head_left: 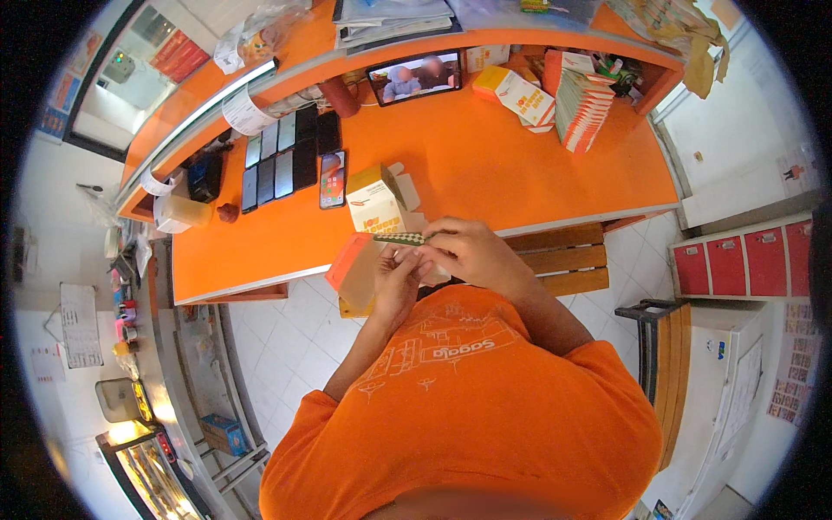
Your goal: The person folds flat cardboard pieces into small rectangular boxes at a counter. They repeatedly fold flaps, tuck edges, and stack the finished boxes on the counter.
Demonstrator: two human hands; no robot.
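In front of my chest, just off the table's near edge, both hands work on a cardboard carton (351, 269) with an orange flap, a tan inner side and a dark green-and-cream checkered strip (399, 238). Below the strip, my left hand (399, 276) is closed on the carton with its fingers bent. My right hand (464, 247) pinches the right end of the checkered strip. Part of the carton is hidden behind my hands. Right beyond them, a white-and-yellow food box (374, 199) stands on the orange table (459, 165) with its side flaps spread.
A lit phone (332, 179) lies left of the food box, beside several dark phones (283, 173). A tablet (416, 78) leans at the back. Flattened cartons (582, 108) stand stacked at the back right, beside another box (517, 94). A wooden bench (568, 260) sits by the near edge.
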